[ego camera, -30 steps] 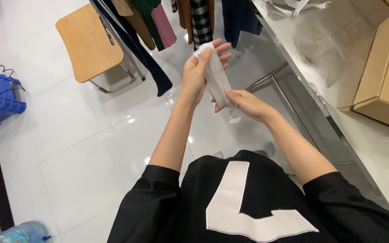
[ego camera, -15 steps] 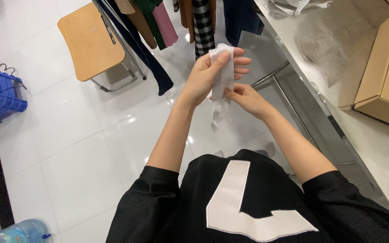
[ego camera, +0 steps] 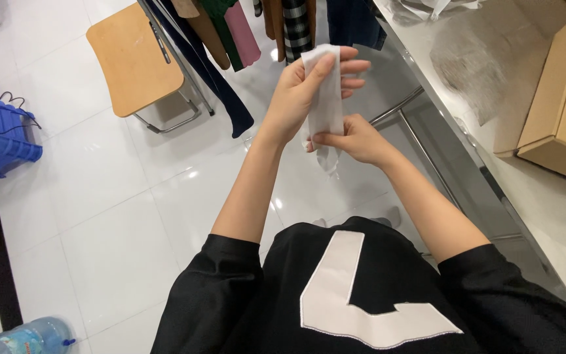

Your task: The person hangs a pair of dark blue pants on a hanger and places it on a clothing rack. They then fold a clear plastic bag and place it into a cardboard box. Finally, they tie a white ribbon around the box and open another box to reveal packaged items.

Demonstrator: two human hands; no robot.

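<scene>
White folded cloth strip [ego camera: 325, 98] stands upright at twelve o'clock in the head view, stretched taut between both hands. Left hand [ego camera: 309, 92] pinches its top edge, thumb in front, fingers spread behind. Right hand [ego camera: 352, 139], at five o'clock from it, clenches the lower part, wrist bent inward. Hanging garments [ego camera: 257, 29] lie beyond, a steel table [ego camera: 532, 190] at three o'clock.

The hanging clothes [ego camera: 283, 33] and cardboard box [ego camera: 561, 111] are cut off by the frame edges.
</scene>
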